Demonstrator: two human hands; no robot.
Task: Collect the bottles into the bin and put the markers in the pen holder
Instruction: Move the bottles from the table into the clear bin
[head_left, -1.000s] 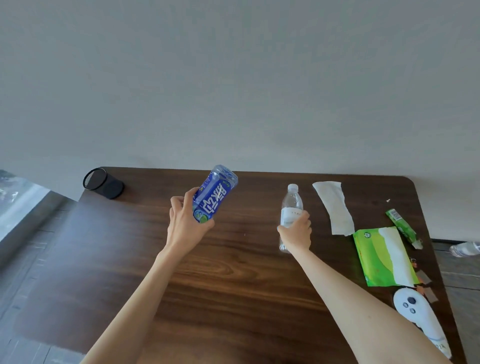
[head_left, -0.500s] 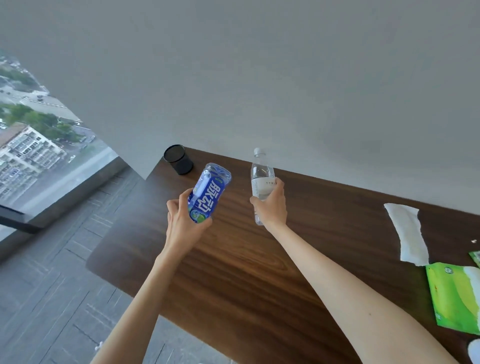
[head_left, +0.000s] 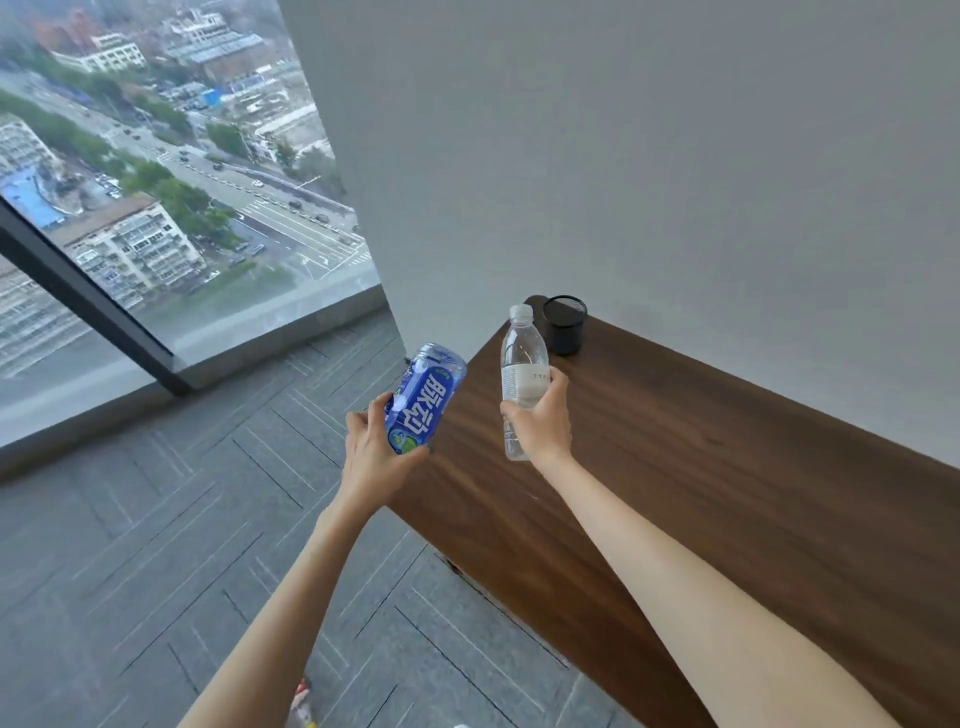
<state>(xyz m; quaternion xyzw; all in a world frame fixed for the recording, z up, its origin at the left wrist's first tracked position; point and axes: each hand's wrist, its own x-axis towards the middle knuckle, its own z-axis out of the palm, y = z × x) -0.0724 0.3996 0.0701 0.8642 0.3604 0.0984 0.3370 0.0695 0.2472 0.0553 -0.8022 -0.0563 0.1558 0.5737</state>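
— What sort of place is this?
— A high-rise office, it seems: at ten o'clock a floor-to-ceiling window (head_left: 156, 197) overlooks streets and rooftops far below.
— Anything else?
— Grey carpet tiles (head_left: 156, 545), a wooden desk (head_left: 727, 519), and a mesh pen holder (head_left: 565, 325) at one o'clock.

Left hand (head_left: 375, 457) holds a blue-labelled plastic drink bottle (head_left: 423, 399), tilted, off the desk's left edge above grey carpet floor (head_left: 156, 545). Right hand (head_left: 537, 423) grips an upright clear plastic water bottle (head_left: 522, 364) over the dark wooden desk (head_left: 727, 493). Black mesh pen holder (head_left: 565, 325) stands at the far left corner.
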